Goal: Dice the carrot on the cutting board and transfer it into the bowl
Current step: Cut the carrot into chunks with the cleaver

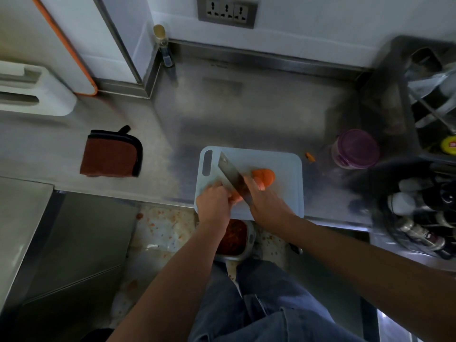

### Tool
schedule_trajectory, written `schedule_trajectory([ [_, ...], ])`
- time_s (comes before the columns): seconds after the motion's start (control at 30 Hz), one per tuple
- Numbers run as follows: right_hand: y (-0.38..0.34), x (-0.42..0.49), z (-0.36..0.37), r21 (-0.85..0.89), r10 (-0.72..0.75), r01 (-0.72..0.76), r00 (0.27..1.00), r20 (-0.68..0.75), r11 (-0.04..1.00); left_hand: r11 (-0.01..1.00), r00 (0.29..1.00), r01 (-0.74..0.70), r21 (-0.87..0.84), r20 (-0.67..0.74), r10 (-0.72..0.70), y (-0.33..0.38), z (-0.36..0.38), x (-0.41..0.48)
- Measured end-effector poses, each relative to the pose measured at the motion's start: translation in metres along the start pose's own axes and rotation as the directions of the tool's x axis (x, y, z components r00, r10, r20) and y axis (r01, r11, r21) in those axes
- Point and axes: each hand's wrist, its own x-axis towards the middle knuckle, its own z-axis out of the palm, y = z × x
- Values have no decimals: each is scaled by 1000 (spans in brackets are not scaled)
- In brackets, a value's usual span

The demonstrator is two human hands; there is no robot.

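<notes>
A pale blue cutting board (276, 161) lies at the steel counter's front edge. My right hand (265, 202) grips the handle of a cleaver (230, 175) whose blade slants across the board. My left hand (213, 202) holds down a carrot piece (236, 198) right beside the blade, fingers curled on it. More cut carrot pieces (264, 176) lie on the board past the blade. A grey bowl (250, 239) holding dark red-orange bits sits below the counter edge, partly hidden by my left forearm.
A brown pot holder (111, 154) lies at the left. A purple-lidded jar (355, 149) stands right of the board, with a carrot scrap (310, 156) near it. A rack of bottles (419, 218) and a dish crate (429, 99) fill the right side. Orange bits litter the floor.
</notes>
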Motion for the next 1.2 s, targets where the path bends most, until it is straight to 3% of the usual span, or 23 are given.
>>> schedule_trajectory([
  [0.47, -16, 28, 6, -42, 59, -60, 998, -24, 997, 999, 999, -35, 20, 1, 35, -1, -3, -1],
  [0.83, 9, 8, -13, 42, 83, -79, 991, -101, 996, 997, 998, -58, 54, -33, 60, 10, 9, 13],
  [1.2, 0, -2, -14, 24, 87, -87, 996, 3, 996, 999, 998, -43, 6, -43, 43, -4, 14, 7],
])
